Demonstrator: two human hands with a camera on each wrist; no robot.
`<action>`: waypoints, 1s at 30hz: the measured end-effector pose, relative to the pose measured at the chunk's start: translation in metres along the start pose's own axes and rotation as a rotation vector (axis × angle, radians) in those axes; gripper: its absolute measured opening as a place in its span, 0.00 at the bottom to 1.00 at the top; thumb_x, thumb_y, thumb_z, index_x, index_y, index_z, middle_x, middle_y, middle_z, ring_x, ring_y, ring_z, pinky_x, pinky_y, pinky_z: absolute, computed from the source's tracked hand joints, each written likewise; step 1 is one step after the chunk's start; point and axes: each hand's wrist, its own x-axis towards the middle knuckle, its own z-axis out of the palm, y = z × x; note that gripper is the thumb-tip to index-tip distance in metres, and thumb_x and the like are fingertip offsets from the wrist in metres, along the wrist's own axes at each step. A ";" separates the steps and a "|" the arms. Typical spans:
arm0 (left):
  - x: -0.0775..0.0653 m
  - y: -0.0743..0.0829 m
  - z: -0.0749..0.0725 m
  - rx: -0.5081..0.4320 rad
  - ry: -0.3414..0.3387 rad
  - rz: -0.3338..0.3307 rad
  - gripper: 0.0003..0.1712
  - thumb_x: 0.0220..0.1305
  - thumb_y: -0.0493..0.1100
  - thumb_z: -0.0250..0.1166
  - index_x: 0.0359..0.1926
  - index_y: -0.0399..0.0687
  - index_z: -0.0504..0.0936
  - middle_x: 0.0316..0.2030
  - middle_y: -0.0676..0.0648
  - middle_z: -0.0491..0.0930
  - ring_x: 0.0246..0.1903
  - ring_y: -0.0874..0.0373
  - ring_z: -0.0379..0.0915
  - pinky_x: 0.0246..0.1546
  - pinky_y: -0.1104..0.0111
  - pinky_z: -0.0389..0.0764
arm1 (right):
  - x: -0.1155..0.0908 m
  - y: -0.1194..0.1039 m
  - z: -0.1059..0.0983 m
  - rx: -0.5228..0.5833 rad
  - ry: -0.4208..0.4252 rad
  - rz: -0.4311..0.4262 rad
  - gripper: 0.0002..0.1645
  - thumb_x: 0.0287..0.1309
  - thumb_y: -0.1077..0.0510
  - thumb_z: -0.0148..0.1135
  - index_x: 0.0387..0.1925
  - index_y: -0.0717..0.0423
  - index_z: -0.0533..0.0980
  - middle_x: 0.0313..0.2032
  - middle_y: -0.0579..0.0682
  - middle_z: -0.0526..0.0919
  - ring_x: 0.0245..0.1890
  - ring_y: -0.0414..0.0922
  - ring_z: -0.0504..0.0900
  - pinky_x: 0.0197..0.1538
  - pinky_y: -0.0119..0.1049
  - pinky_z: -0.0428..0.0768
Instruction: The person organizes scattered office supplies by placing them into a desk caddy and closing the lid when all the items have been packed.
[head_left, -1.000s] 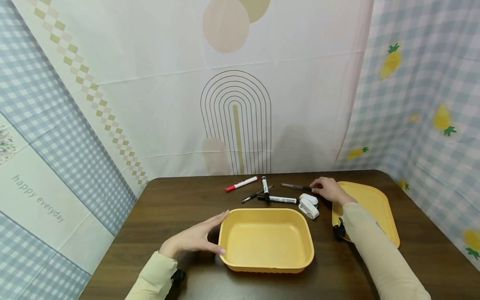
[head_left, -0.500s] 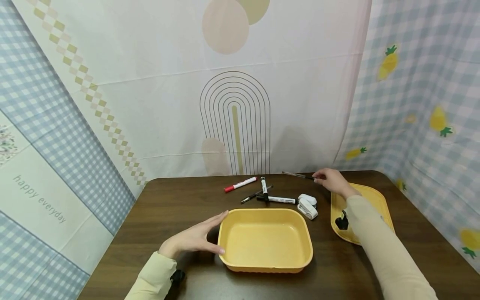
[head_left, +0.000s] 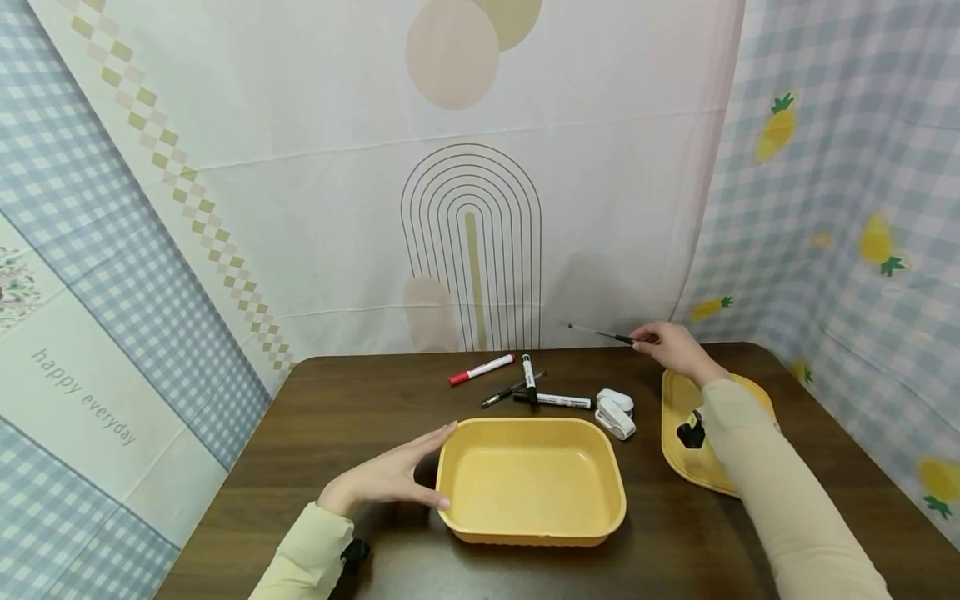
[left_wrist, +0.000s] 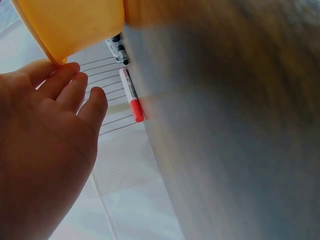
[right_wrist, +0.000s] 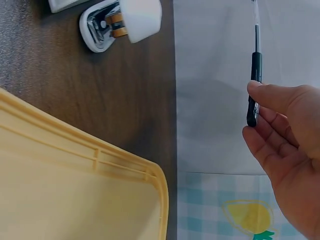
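Note:
My right hand (head_left: 672, 346) pinches a black-and-clear pen (head_left: 600, 333) near its black end, above the far edge of the table. In the right wrist view, thumb and fingers hold this pen (right_wrist: 255, 75) at its black end. My left hand (head_left: 393, 473) touches the left rim of an open yellow bin (head_left: 532, 492), thumb and fingers spread. The left wrist view shows the fingertips of the left hand (left_wrist: 55, 120) against the yellow bin (left_wrist: 80, 25). Beneath the right forearm lies a flat yellow lid (head_left: 678, 400), partly hidden.
Behind the bin lie a red-and-white marker (head_left: 482, 369), a white marker with black ends (head_left: 528, 372), a black-and-white marker (head_left: 562, 401) and a second pen (head_left: 498, 396). White objects (head_left: 615, 414) of unclear kind sit near the bin's far right corner. Printed cloth hangs behind the table.
The right hand has lifted the pen off the table, moving up and away toward the back cloth. The left hand and bin stay in place.

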 end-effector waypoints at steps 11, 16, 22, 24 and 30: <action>-0.001 0.001 -0.001 0.008 0.009 0.000 0.64 0.54 0.63 0.76 0.81 0.54 0.48 0.79 0.53 0.47 0.76 0.54 0.44 0.72 0.48 0.55 | -0.002 -0.014 -0.010 0.029 0.039 -0.033 0.15 0.71 0.61 0.60 0.53 0.68 0.80 0.45 0.62 0.84 0.45 0.58 0.82 0.48 0.56 0.79; -0.001 0.000 0.000 0.008 0.009 -0.001 0.64 0.54 0.63 0.76 0.81 0.54 0.48 0.79 0.53 0.47 0.76 0.53 0.44 0.72 0.48 0.55 | -0.002 -0.026 -0.013 0.040 0.042 -0.062 0.16 0.71 0.60 0.59 0.53 0.66 0.80 0.46 0.61 0.84 0.46 0.57 0.82 0.49 0.56 0.79; -0.002 0.001 0.000 0.001 0.004 -0.007 0.64 0.54 0.63 0.76 0.81 0.54 0.47 0.79 0.53 0.47 0.77 0.53 0.43 0.72 0.48 0.54 | 0.000 -0.045 -0.016 0.067 0.035 -0.108 0.16 0.71 0.58 0.60 0.53 0.65 0.81 0.47 0.59 0.84 0.47 0.55 0.81 0.52 0.55 0.79; -0.002 0.002 0.000 -0.003 0.002 -0.006 0.64 0.54 0.62 0.76 0.81 0.53 0.47 0.79 0.53 0.46 0.77 0.53 0.43 0.72 0.48 0.54 | 0.000 -0.051 -0.017 0.081 0.036 -0.123 0.16 0.71 0.58 0.61 0.53 0.64 0.81 0.47 0.59 0.84 0.47 0.55 0.81 0.52 0.55 0.79; 0.000 0.002 0.000 -0.004 0.000 0.005 0.64 0.54 0.62 0.76 0.81 0.54 0.47 0.79 0.52 0.47 0.77 0.52 0.43 0.72 0.47 0.55 | -0.002 -0.072 -0.022 0.108 0.038 -0.171 0.15 0.70 0.59 0.63 0.52 0.63 0.82 0.46 0.57 0.84 0.46 0.53 0.81 0.52 0.53 0.79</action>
